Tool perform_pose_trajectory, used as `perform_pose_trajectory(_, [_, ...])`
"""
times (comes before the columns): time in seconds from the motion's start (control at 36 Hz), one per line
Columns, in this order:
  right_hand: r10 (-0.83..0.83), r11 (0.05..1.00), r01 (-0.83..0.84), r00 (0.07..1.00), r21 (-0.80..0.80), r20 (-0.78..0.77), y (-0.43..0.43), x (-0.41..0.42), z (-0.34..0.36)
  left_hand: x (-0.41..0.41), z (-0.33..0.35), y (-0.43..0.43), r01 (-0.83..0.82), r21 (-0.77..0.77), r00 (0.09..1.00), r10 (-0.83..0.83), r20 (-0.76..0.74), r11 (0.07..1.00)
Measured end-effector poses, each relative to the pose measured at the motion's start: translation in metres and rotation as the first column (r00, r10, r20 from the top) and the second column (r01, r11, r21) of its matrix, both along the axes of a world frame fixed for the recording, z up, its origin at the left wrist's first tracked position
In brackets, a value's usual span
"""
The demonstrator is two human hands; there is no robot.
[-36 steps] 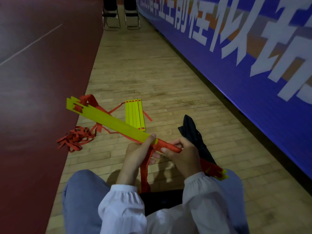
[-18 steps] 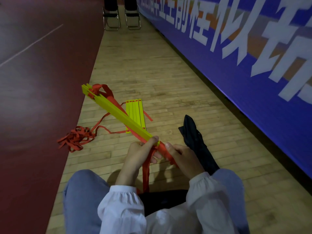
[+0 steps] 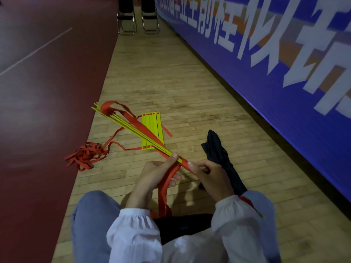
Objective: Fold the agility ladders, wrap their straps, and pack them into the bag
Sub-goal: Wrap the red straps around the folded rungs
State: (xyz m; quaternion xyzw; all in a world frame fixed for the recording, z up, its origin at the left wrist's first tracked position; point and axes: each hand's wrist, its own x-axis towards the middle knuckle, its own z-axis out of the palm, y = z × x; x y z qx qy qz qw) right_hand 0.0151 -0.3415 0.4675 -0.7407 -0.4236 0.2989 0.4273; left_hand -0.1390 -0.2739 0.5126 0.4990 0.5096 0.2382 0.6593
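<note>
Gripping the stacked yellow ladder rungs (image 3: 165,151) edge-on above the wooden floor (image 3: 171,82), we curl our left hand (image 3: 157,175) around them, thumb on top. Our right hand (image 3: 210,173) pinches the red strap (image 3: 185,163) wound round their near end. The black bag (image 3: 218,150) lies just right of it, and another folded ladder (image 3: 153,120) lies flat beyond.

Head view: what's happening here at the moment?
A seated person grips a bundle of yellow ladder rungs with the left hand, while the right hand pinches the red strap wound round its near end. A second folded ladder, a loose strap tangle and the black bag lie on the floor.
</note>
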Motion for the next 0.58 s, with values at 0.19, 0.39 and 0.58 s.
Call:
perform_pose_trajectory(0.19, [-0.042, 0.999, 0.043, 0.998, -0.019, 0.038, -0.001, -0.002, 0.002, 0.001, -0.003, 0.001, -0.029, 0.000, 0.999, 0.029, 0.020, 1.000])
perform_pose_trajectory(0.39, [-0.056, 0.998, 0.056, 0.994, 0.010, 0.088, 0.002, -0.006, -0.002, 0.002, -0.008, 0.001, -0.043, 0.003, 0.999, 0.042, 0.028, 0.999])
perform_pose_trajectory(0.58, [0.038, 0.999, -0.038, 0.999, -0.019, 0.023, 0.003, -0.002, -0.008, 0.001, -0.015, 0.005, -0.043, 0.021, 0.997, 0.042, 0.064, 0.999])
